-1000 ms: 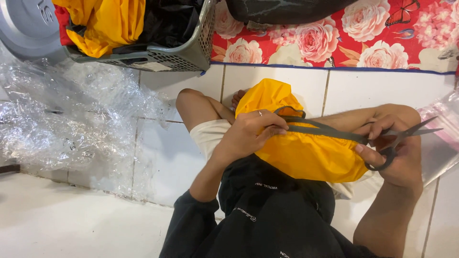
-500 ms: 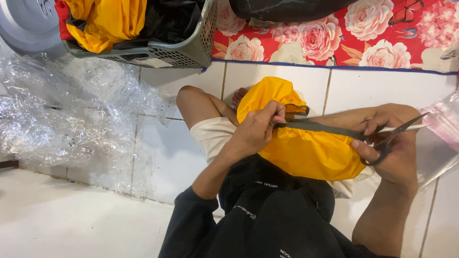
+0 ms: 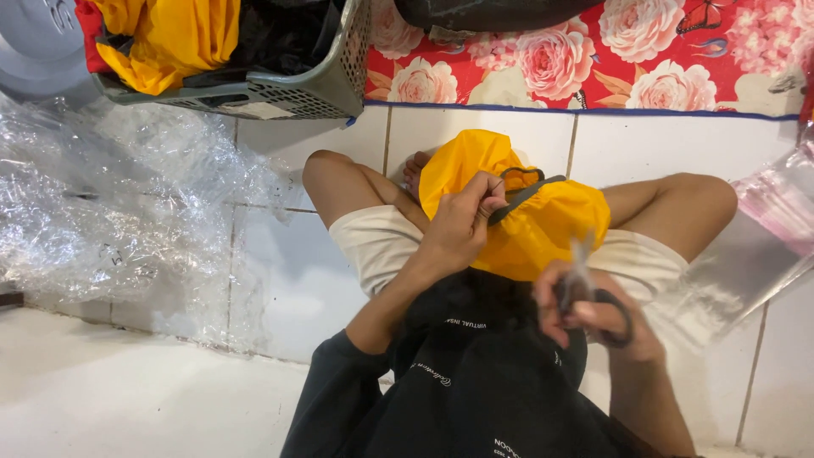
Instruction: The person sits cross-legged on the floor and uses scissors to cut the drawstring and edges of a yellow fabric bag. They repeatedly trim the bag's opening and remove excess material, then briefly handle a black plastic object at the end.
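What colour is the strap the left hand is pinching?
Dark grey, against the yellow fabric pouch; the strap shows best in the head view.

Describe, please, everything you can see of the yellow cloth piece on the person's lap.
The yellow cloth piece is smooth, slightly glossy fabric, bunched into a rounded bundle on the person's lap between the bent knees. A grey strap loops across its top. The left hand pinches it at the strap; the right hand, holding scissors, is off it.

The one camera on my head looks steeply down, close over my lap (image 3: 509, 254), floor tiles (image 3: 280, 280) filling the frame's left.
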